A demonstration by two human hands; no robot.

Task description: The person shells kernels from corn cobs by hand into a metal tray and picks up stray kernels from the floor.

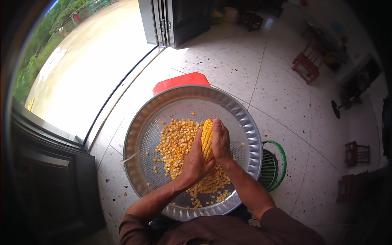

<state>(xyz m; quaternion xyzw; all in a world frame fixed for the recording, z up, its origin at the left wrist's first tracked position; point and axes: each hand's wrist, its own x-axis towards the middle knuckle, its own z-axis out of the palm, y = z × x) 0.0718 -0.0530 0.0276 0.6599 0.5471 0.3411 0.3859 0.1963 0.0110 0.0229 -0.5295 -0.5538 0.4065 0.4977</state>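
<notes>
Between my two hands an ear of yellow corn (207,137) stands tilted, its tip pointing away from me and rows of kernels still on the side facing up. My left hand (195,162) wraps its left side and lower end. On the other side, my right hand (221,139) presses along the cob with the thumb near the tip. Below them is a round metal sieve pan (255,153) with a perforated bottom and fluted wall. Loose corn kernels (177,137) are heaped in its middle and left, and more lie under my wrists.
A red plastic stool or crate (182,83) shows beyond the pan. To the right, a green basket (269,171) with a looped handle touches the pan's edge. Wooden chairs (307,62) stand farther off on the speckled floor (226,67). At left is an open doorway with a sill (122,84).
</notes>
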